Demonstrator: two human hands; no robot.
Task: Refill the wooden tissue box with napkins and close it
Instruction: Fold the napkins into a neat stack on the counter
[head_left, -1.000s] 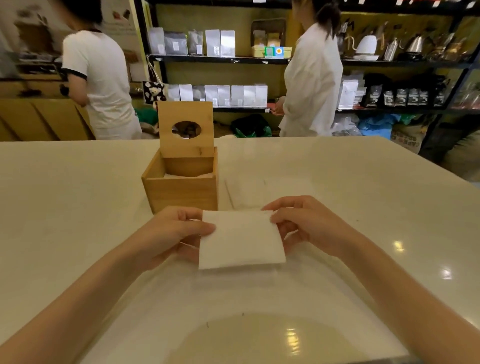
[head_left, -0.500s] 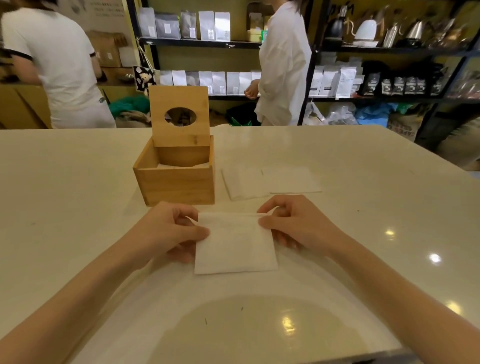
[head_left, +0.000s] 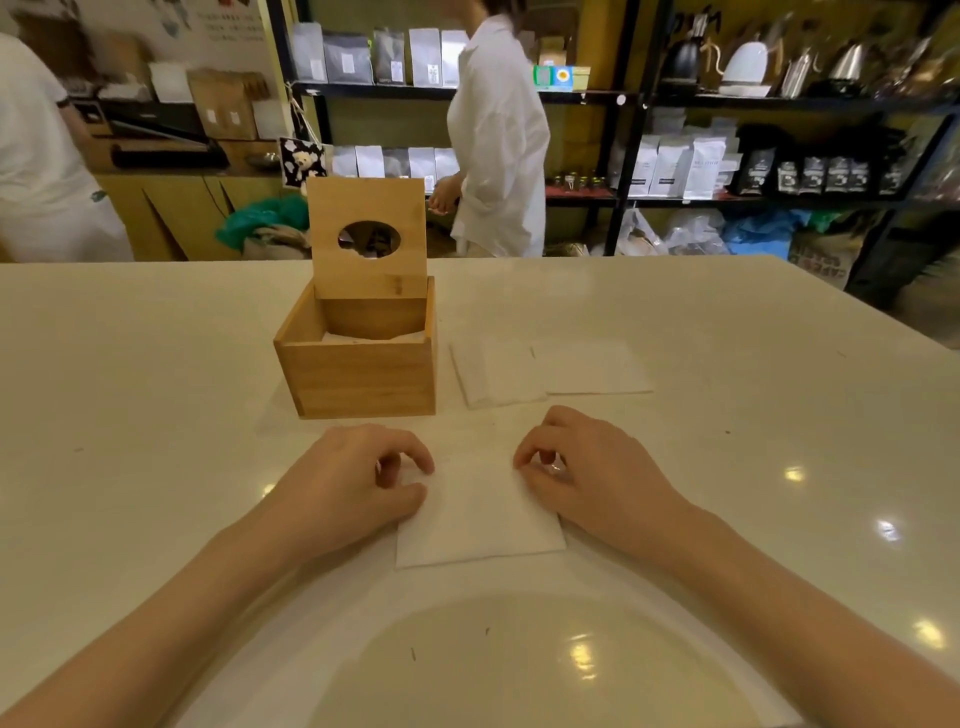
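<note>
Head view. The wooden tissue box (head_left: 357, 364) stands on the bench (head_left: 130, 415), just beyond the hands, with its lid (head_left: 368, 239) raised upright at the far wall — not yet closed. White paper shows low inside the box, so it appears partly loaded; how full it is cannot be told from this angle.

One folded napkin (head_left: 480, 525) lies flat on the bench directly in front of the person. The left hand (head_left: 358, 483) rests on its left edge with fingers curled and the thumb against the paper; the right hand (head_left: 592, 478) sits at its right edge, fingertips bent down onto the top corner. Whether either hand actually pinches the sheet or merely presses it cannot be told.

Two further napkins (head_left: 545, 371) lie flat on the bench just right of the box, untouched.

Judged status — refilling under way. Remaining: insert the near napkin, insert the two beside the box, lower the lid.
</note>
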